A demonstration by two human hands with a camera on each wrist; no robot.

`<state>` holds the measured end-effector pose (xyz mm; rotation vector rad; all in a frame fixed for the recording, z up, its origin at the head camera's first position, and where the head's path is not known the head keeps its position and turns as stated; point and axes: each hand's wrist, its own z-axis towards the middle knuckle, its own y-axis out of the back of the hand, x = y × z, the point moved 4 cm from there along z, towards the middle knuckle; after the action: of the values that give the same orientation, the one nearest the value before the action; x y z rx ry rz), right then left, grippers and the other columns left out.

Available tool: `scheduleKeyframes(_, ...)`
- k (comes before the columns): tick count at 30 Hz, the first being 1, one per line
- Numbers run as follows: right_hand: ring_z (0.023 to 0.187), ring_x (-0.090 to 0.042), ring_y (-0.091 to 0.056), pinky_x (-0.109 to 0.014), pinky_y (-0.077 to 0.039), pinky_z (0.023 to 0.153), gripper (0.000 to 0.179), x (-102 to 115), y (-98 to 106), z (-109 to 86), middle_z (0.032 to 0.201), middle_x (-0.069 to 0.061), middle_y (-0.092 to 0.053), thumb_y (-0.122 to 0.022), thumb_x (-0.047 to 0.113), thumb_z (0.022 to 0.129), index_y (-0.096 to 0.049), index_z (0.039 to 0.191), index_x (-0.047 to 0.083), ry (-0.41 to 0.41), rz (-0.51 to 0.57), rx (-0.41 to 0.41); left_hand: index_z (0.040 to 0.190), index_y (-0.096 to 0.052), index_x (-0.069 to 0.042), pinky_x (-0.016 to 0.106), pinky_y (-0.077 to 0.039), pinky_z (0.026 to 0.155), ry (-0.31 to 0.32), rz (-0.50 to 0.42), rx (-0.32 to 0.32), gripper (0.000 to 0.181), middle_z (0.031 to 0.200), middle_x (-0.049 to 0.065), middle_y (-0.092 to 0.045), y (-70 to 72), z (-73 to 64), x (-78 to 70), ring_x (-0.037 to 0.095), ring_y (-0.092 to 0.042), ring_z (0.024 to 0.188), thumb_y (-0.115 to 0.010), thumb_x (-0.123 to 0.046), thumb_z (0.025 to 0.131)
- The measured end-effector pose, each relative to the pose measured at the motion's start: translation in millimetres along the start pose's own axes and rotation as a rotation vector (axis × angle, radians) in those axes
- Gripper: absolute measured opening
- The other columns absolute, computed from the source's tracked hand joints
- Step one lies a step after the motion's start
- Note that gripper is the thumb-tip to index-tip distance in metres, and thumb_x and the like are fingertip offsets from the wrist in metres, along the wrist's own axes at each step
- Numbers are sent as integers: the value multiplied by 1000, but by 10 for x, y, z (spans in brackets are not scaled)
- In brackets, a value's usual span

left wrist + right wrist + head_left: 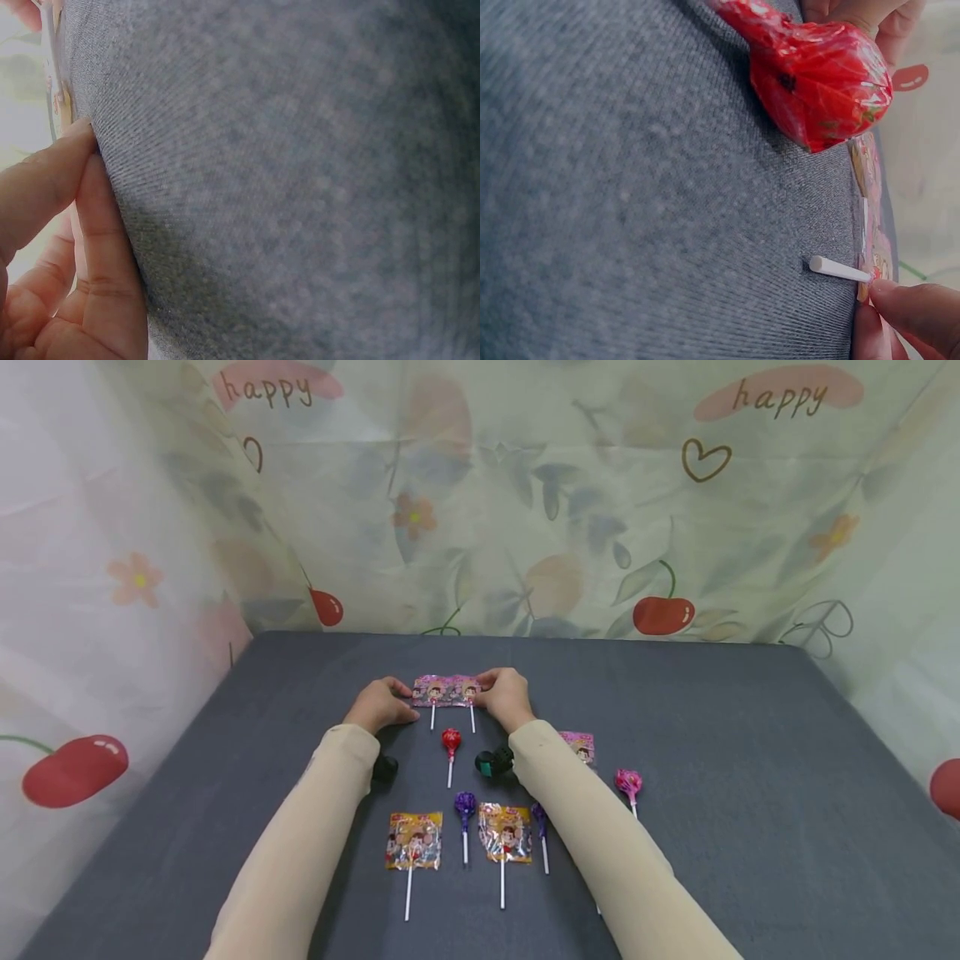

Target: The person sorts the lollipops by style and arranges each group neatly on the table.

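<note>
Two flat lollipops in pink printed wrappers lie side by side near the table's far middle, the left one [431, 692] meeting the right one [467, 691]; both white sticks point toward me. My right hand [507, 697] pinches the right wrapper's outer edge between thumb and finger, and the right wrist view shows the thumb tip beside its white stick [840, 269]. At the left wrapper's outer edge is my left hand [381, 704], thumb and forefinger apart in the head view. A round red lollipop [451, 741] lies between the forearms, large in the right wrist view.
Closer to me lie two yellow-wrapped flat lollipops [415, 841] and two purple round ones [465, 806]. The right sleeve partly hides a pink flat wrapper [580, 746] and a pink round lollipop [628, 782]. Printed curtains surround the dark grey table [750, 777].
</note>
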<state>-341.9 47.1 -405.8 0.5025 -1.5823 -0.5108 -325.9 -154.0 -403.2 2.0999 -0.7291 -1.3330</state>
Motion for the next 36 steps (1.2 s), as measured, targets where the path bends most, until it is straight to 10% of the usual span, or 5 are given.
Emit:
scheduleKeyframes(9, 100, -25, -63, -36, -51, 86, 31, 8, 55, -17, 111, -14, -67, -72, 7, 85, -69, 116, 4, -8, 49, 56, 117, -57, -9, 40, -37, 90, -3, -9, -2, 38, 126, 18, -52, 3, -4, 0, 29, -47, 103, -75, -14, 84)
scheduleKeyframes(17, 119, -32, -57, -43, -45, 99, 42, 110, 428, -221, 137, -21, -53, -62, 6, 93, -53, 133, -2, 89, 303, 333, 117, -58, -9, 40, -38, 90, 7, -19, 3, 38, 127, 18, -53, -7, -8, 6, 29, -47, 103, -76, -13, 83)
scheduleKeyframes(36, 126, -29, -52, -53, -39, 103, 49, -295, 1713, -738, 138, -12, -54, -63, 36, 94, -53, 136, 13, 255, 7, 314, 112, -58, -8, 39, -40, 83, -2, 3, -12, 36, 119, 17, -55, -3, -1, -6, 28, -49, 97, -77, -14, 82)
